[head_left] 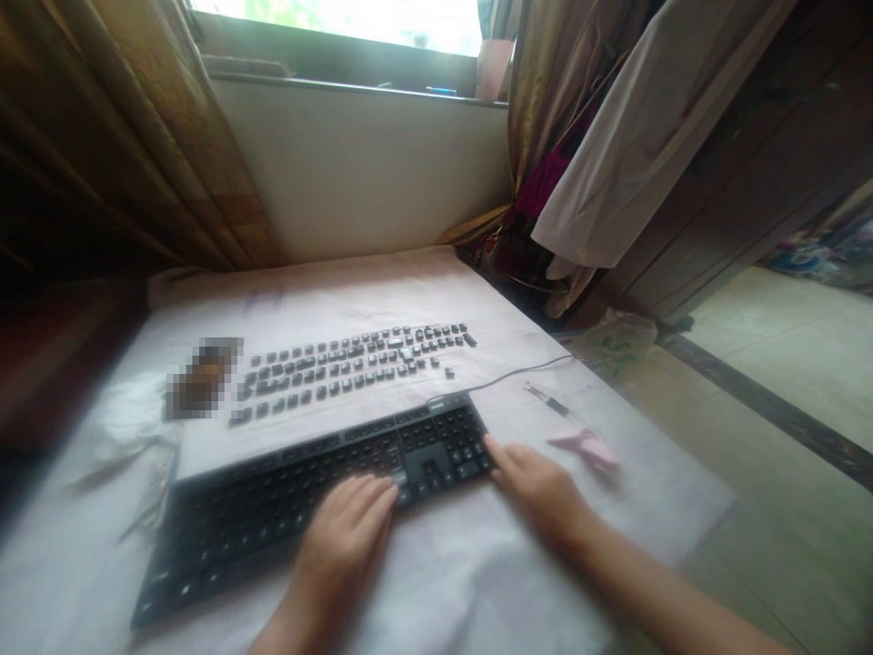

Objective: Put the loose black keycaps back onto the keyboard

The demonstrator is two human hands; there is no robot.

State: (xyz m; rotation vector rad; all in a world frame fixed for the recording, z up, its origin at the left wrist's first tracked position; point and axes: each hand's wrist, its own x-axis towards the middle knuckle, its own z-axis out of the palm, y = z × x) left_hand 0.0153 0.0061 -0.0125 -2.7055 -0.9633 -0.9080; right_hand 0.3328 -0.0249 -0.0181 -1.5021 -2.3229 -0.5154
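A black keyboard (273, 487) lies slanted across the white-covered table, with many key positions bare of caps and some caps along its lower rows and number pad. My left hand (345, 523) rests over its lower edge, right of the middle, fingers stretched out and close together. At the keyboard's right end, my right hand (536, 487) grips the side edge by the number pad with its fingertips. Behind the keyboard, loose black keycaps (334, 368) are laid out in several rows. Blur hides what lies under the left fingertips.
A thin cable (505, 375) runs from the keyboard's back to the table's right edge. A screwdriver-like tool (549, 400) and a crumpled pink cloth (590, 450) lie at right. White plastic (129, 409) sits at left beside a pixelated item (205, 377). Curtains (136, 136) hang behind.
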